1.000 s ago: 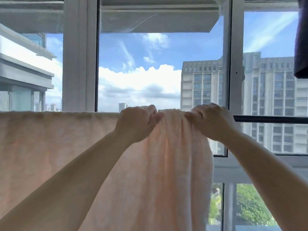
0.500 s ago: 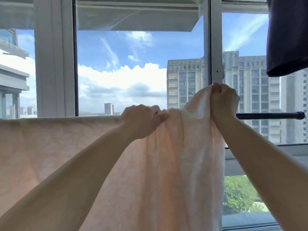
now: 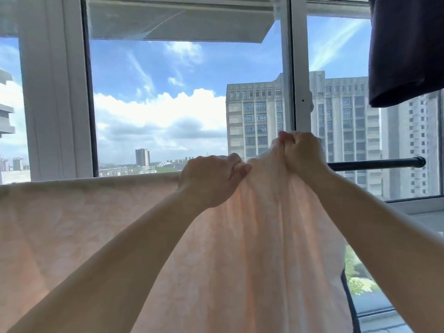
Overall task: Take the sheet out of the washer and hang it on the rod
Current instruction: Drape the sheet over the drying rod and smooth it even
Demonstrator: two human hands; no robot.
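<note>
Peach-pink patterned cotton sheet [image 3: 101,231] hangs over the thin black metal rod [image 3: 374,163], smooth at left, bunched at right. The left hand [image 3: 211,179] pinches the top fold; the right hand [image 3: 303,155], fist curled tight, lifts the gathered edge just above the rod. Best to anchor with the left and draw the bunch rightward along the bare rod.

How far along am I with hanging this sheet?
Mostly done: the peach sheet already drapes over the rod on the left. In hand: your left hand and right hand grip its bunched right end, lifted above the rod. Left: spread that end along the bare rod.
</note>
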